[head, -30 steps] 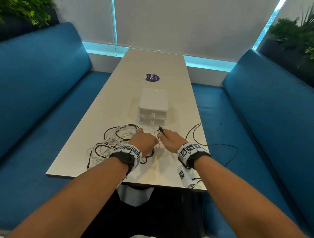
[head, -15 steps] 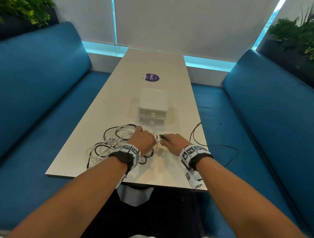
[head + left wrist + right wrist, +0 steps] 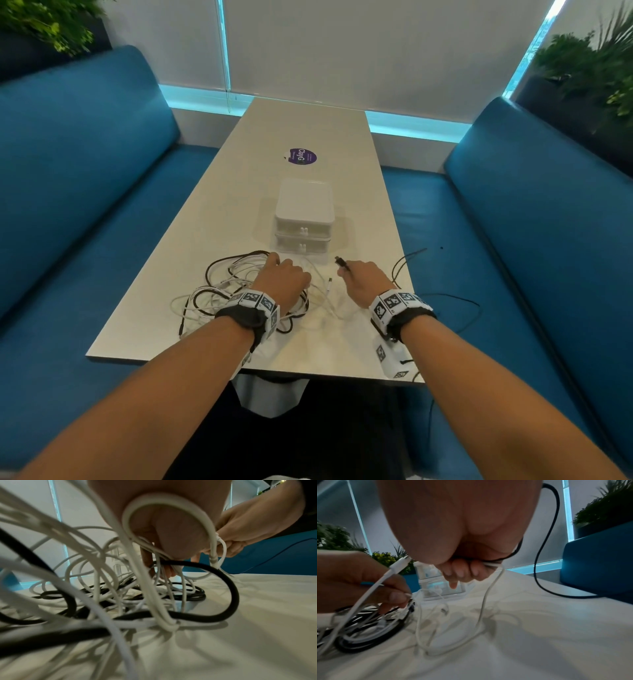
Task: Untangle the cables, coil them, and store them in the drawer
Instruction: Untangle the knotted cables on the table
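Table [image 3: 212, 240], tangled cables [image 3: 219, 291] under hands [image 3: 282, 281]

Only thing you can read is "ClayG" on the purple sticker [image 3: 302, 157] on the table [image 3: 219, 205], well past your hands, beyond the drawer box [image 3: 304, 219]. The smaller print on it is too tiny.

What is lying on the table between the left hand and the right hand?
In the head view, a white cable end with its connector lies on the table between the left hand and the right hand.
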### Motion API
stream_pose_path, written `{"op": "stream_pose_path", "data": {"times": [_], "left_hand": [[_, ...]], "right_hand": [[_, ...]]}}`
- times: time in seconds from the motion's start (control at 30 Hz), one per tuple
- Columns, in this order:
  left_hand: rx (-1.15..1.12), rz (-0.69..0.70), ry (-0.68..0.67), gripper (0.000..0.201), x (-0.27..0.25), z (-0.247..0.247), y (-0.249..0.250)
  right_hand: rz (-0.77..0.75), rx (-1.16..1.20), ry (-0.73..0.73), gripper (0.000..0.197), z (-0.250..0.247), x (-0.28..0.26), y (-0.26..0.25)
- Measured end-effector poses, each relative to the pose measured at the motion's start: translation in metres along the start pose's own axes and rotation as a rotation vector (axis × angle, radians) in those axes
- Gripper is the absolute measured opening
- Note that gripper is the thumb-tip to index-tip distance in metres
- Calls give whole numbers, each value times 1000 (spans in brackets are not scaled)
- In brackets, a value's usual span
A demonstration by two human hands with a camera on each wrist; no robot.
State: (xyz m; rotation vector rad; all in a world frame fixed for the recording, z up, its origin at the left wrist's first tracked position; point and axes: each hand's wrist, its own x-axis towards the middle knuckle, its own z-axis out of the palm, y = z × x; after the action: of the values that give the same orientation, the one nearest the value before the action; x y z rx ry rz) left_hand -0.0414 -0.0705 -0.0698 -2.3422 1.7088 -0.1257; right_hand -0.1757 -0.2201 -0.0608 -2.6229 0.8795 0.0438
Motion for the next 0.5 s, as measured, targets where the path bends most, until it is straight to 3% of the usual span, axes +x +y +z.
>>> {"op": "stream_pose_path", "data": {"times": [0.17, 0.37, 0.5], "left_hand": [[-73, -58, 33, 10, 0, -3, 3], [-72, -98, 47, 7, -2, -12, 6], [-47, -98, 86, 15, -4, -7, 7]], "right_hand": [[-100, 118, -91, 23, 9, 0, -25], [-41, 258, -155, 39, 12, 2, -40], [-9, 198, -179, 26, 6, 2, -34]]}}
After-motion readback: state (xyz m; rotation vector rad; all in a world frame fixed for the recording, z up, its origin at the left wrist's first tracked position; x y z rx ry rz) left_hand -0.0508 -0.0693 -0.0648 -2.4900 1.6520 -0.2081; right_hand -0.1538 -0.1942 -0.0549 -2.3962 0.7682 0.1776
